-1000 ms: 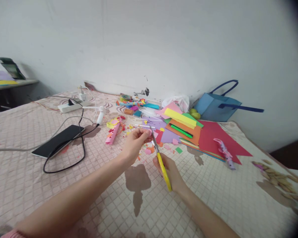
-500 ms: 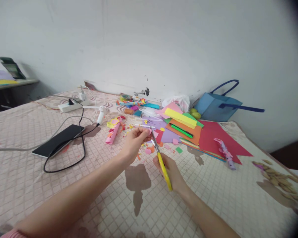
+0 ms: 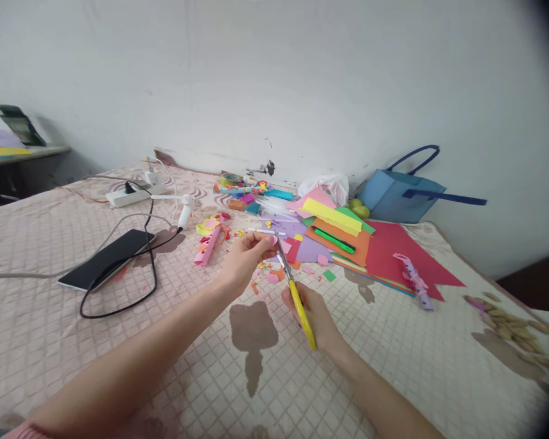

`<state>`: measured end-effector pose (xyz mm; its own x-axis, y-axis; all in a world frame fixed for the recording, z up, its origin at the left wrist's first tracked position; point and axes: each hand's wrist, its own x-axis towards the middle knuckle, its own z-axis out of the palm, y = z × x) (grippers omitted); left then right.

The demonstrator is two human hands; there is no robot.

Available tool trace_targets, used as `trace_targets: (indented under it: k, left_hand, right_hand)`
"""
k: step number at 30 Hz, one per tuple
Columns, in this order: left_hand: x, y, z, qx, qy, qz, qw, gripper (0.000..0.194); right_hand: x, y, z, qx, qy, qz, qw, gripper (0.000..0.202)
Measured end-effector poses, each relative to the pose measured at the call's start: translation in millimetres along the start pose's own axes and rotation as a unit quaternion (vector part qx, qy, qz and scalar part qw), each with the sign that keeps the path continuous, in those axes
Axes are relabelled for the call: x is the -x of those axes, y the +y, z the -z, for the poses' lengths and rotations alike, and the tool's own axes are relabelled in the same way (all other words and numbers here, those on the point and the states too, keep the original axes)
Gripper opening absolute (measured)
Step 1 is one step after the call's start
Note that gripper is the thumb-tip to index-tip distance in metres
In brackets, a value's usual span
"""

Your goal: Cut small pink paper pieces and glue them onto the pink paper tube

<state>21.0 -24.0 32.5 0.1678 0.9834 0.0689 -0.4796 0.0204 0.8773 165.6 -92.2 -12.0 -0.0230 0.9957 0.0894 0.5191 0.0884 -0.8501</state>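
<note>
My left hand (image 3: 249, 256) pinches a small piece of pink paper (image 3: 274, 239) between thumb and fingers above the table. My right hand (image 3: 313, 311) is wrapped round the yellow handles of a pair of scissors (image 3: 297, 300). The metal blades point up and away, their tips at the edge of the pink piece. Whether the blades are slightly parted I cannot tell. Under and beyond the hands lie a sheet of purple paper (image 3: 311, 246) and several paper scraps (image 3: 272, 278). A rolled pink paper tube (image 3: 208, 245) with a yellow flower lies to the left of my left hand.
Right of the hands are an orange sheet (image 3: 359, 249) with a green pen (image 3: 333, 239), red paper (image 3: 393, 256) and a decorated purple tube (image 3: 417, 283). A blue bag (image 3: 398, 196) stands by the wall. At left are a black tablet-like device (image 3: 107, 259), cables and a power strip (image 3: 130, 194).
Almost nothing differs. The pink piece and the scissors' tips shift very slightly, with both hands keeping their grips; the whole view moves a little.
</note>
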Motion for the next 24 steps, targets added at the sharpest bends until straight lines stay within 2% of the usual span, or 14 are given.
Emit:
trace_targets:
  k: [2,5,8,12,15,19,24]
  left_hand:
    - [-2,1,2.0,-0.003,-0.004,0.001,1.0,0.021]
    - [-5,2,6.7,-0.038,-0.021,0.014,0.999,0.02]
    - [-6,0,10.4,-0.111,-0.074,0.053,0.99,0.018]
    - [-3,-4,11.2,-0.169,-0.154,0.092,0.969,0.018]
    - [0,-7,9.9,-0.221,-0.185,0.093,0.953,0.017]
    - [3,-10,7.1,-0.281,-0.223,0.084,0.93,0.014]
    - [6,-14,5.8,-0.291,-0.256,0.079,0.919,0.013]
  right_hand:
    - [0,-1,0,-0.023,-0.011,-0.018,1.0,0.038]
    - [-2,-2,2,-0.114,-0.041,-0.088,0.989,0.044]
    - [-6,0,10,-0.209,-0.039,-0.121,0.97,0.048]
    - [-13,3,25,-0.21,0.004,-0.059,0.976,0.037]
    - [-14,2,32,-0.192,0.011,-0.033,0.981,0.026]
    - [-12,-3,32,-0.179,-0.011,-0.023,0.983,0.023]
    - [-12,-7,27,-0.167,-0.007,-0.02,0.986,0.019]
